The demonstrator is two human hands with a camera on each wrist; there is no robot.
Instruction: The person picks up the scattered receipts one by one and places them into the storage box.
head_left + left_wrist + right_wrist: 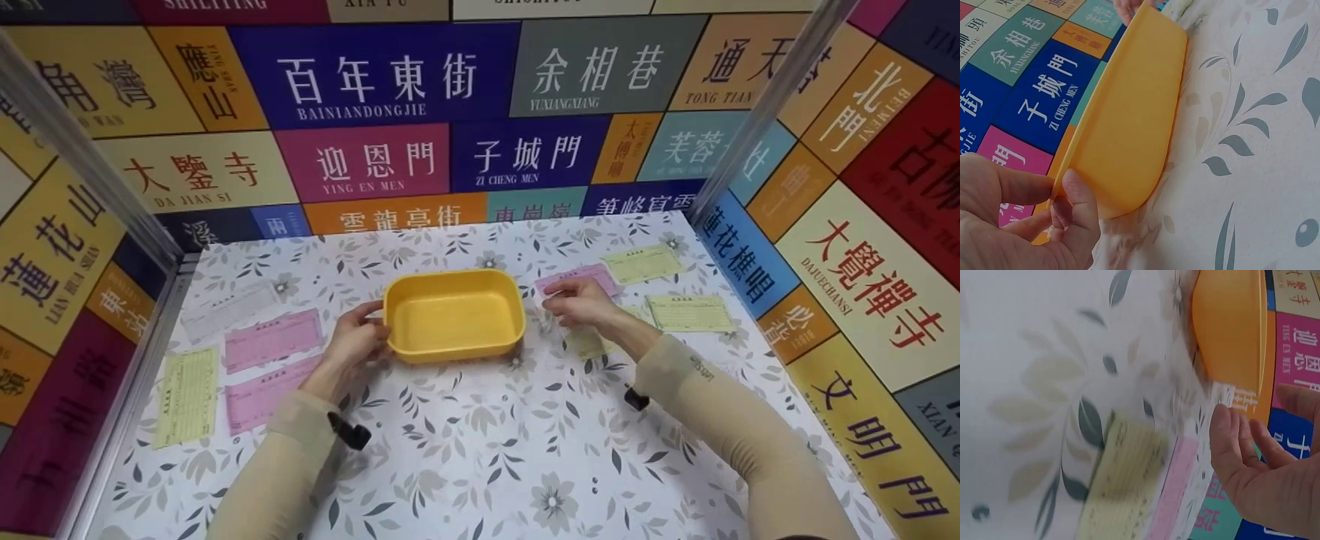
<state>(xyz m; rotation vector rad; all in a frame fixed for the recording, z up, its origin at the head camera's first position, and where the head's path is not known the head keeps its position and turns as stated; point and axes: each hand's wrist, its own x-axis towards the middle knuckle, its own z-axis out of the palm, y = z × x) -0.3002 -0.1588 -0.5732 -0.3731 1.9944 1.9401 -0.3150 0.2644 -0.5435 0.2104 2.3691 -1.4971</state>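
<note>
Your left hand [356, 337] is pinching the rim at the left end of the yellow tub [454, 316], which sits upright mid-counter [450, 457]. Your right hand [585, 306] looks released, fingers loosely bent, over a pink slip [598, 273] just right of it. Yellow slips [690, 312] lie around there too, printing too small to read for me. Wall [390, 82] is way easier: 百年東街 BAINIANDONGJIE, 迎恩門 YING EN MEN, 子城門 ZI CHENG MEN, plus 大覺禪寺 DAJUECHANSI off right.
</note>
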